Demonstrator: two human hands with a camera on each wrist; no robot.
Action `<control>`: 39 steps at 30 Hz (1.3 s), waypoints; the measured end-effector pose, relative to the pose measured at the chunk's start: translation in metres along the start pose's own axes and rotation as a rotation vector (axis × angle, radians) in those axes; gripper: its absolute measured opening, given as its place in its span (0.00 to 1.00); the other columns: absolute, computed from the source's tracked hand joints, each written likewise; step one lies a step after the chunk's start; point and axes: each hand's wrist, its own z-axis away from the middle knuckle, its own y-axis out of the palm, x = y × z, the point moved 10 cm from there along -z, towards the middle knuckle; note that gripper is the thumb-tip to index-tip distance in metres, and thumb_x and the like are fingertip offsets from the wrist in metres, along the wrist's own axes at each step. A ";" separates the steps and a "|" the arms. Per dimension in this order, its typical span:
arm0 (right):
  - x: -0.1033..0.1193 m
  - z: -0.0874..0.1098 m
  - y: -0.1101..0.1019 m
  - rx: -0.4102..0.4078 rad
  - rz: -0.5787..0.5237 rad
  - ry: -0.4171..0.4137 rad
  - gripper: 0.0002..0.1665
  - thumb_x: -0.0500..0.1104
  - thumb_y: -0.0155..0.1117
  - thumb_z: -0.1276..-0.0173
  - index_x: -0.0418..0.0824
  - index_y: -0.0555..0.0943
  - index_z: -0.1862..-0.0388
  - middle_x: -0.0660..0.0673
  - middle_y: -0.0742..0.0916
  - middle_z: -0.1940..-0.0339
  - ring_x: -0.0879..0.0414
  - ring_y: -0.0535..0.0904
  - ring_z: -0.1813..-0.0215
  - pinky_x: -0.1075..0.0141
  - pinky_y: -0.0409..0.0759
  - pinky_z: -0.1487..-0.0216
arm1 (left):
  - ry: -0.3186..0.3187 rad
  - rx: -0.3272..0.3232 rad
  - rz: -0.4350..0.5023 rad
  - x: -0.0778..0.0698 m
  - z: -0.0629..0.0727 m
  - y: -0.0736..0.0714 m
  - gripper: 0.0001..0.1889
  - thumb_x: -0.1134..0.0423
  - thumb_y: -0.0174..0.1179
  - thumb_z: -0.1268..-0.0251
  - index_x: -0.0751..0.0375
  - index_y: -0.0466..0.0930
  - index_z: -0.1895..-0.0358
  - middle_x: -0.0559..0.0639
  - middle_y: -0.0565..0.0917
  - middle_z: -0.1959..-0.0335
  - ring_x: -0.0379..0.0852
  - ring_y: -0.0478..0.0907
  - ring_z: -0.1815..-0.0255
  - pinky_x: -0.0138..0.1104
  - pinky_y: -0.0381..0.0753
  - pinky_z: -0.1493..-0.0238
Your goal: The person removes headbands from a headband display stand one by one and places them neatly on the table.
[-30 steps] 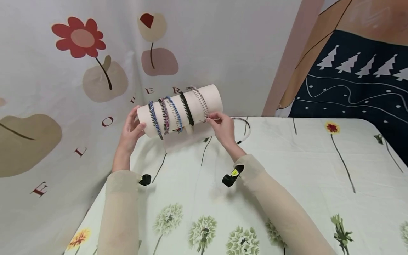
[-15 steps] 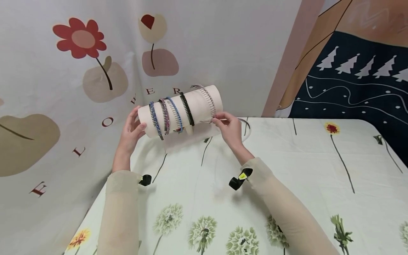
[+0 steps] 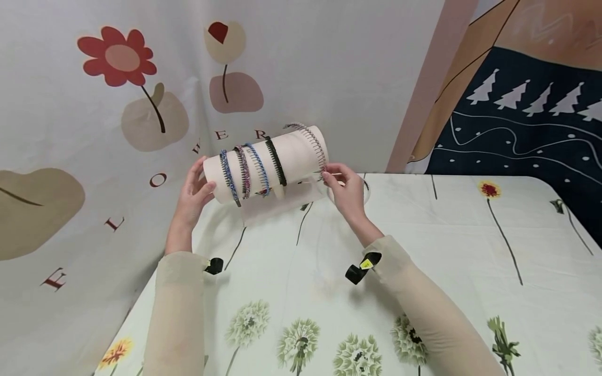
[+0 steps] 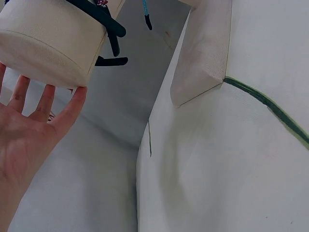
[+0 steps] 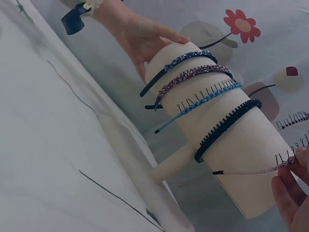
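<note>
Right hand [image 3: 347, 190] pinches one pinkish-grey headband [image 3: 316, 144] at the cylindrical stand's [image 3: 295, 156] right end, hiding part of one white band [image 3: 369, 195] behind, while the left hand [image 3: 190, 190], fingers spread, touches the left end and four other headbands [image 3: 276, 161] sit around the middle, far sides hidden from the head view.
</note>
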 end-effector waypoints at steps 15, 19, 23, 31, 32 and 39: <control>0.013 0.002 -0.008 -0.046 0.034 -0.076 0.11 0.38 0.64 0.30 0.32 0.84 0.53 0.34 0.88 0.59 0.64 0.82 0.64 0.68 0.85 0.58 | -0.001 0.003 -0.003 0.001 -0.001 0.003 0.36 0.61 0.58 0.29 0.38 0.54 0.22 0.43 0.56 0.20 0.44 0.65 0.28 0.25 0.77 0.47; 0.014 0.002 -0.009 -0.050 0.029 -0.087 0.11 0.38 0.64 0.29 0.32 0.83 0.52 0.35 0.88 0.59 0.55 0.85 0.60 0.71 0.85 0.57 | -0.011 0.006 -0.007 -0.002 -0.001 0.005 0.37 0.61 0.58 0.29 0.38 0.53 0.21 0.43 0.55 0.19 0.45 0.64 0.27 0.26 0.77 0.46; 0.013 -0.003 -0.010 -0.050 -0.010 -0.083 0.12 0.37 0.64 0.29 0.30 0.83 0.52 0.33 0.87 0.57 0.58 0.85 0.60 0.73 0.84 0.55 | -0.026 0.013 -0.010 -0.012 0.006 0.011 0.38 0.61 0.58 0.29 0.42 0.51 0.20 0.45 0.54 0.19 0.45 0.64 0.27 0.26 0.77 0.46; 0.020 -0.003 -0.027 -0.089 -0.043 -0.087 0.13 0.37 0.63 0.29 0.28 0.81 0.51 0.37 0.86 0.59 0.69 0.83 0.63 0.73 0.84 0.54 | -0.020 -0.004 -0.022 -0.004 -0.001 0.005 0.35 0.59 0.58 0.29 0.33 0.56 0.23 0.43 0.55 0.20 0.44 0.64 0.28 0.29 0.76 0.44; 0.020 -0.004 -0.030 -0.091 -0.057 -0.086 0.13 0.37 0.63 0.29 0.28 0.81 0.51 0.40 0.86 0.60 0.68 0.83 0.62 0.73 0.84 0.53 | -0.017 -0.009 -0.026 -0.002 -0.003 0.003 0.35 0.59 0.58 0.29 0.33 0.56 0.23 0.43 0.56 0.20 0.45 0.64 0.28 0.30 0.76 0.44; 0.023 -0.004 -0.040 -0.082 -0.141 -0.073 0.13 0.34 0.62 0.29 0.26 0.80 0.51 0.56 0.85 0.64 0.66 0.84 0.63 0.72 0.85 0.53 | -0.015 -0.017 -0.023 0.001 0.000 -0.001 0.35 0.58 0.58 0.29 0.34 0.56 0.23 0.43 0.56 0.20 0.44 0.64 0.28 0.27 0.77 0.45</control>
